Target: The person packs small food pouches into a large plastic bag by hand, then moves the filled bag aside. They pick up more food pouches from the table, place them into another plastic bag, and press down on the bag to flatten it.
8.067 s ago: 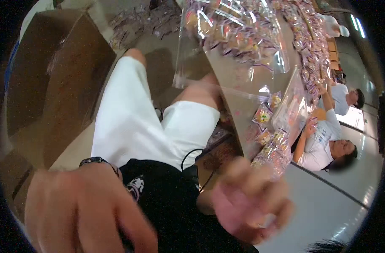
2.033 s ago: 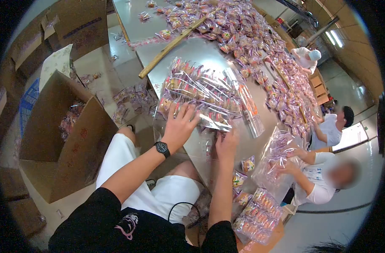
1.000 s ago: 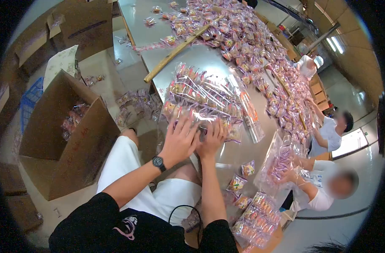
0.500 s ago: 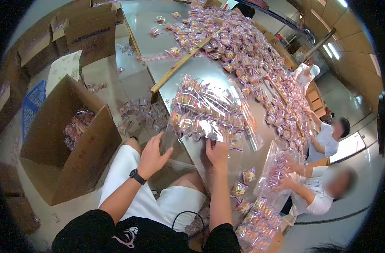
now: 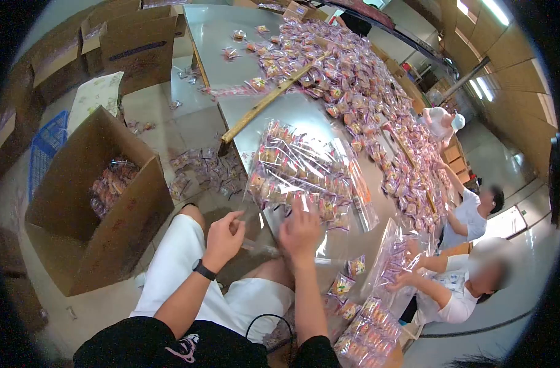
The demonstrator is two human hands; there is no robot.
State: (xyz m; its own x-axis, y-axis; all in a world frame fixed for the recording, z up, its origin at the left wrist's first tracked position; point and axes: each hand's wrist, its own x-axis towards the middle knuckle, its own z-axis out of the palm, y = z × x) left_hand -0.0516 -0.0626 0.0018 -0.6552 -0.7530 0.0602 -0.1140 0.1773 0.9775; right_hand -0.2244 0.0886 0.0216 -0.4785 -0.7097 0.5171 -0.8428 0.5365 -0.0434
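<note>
The clear plastic bag (image 5: 292, 162), filled with rows of wrapped snacks (image 5: 280, 187), lies at the metal table's (image 5: 301, 110) near edge; its loose mouth, not folded shut, points near, long axis running near to far. The right hand (image 5: 301, 236) presses it, fingers loosely spread; the left hand (image 5: 223, 242) curls half-closed nearby, any pinch on film unclear

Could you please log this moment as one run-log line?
left hand: beside clear bag, grip unclear | right hand: at bag's near side | bag: wrapped snacks inside, on table | open carton: on floor
</note>
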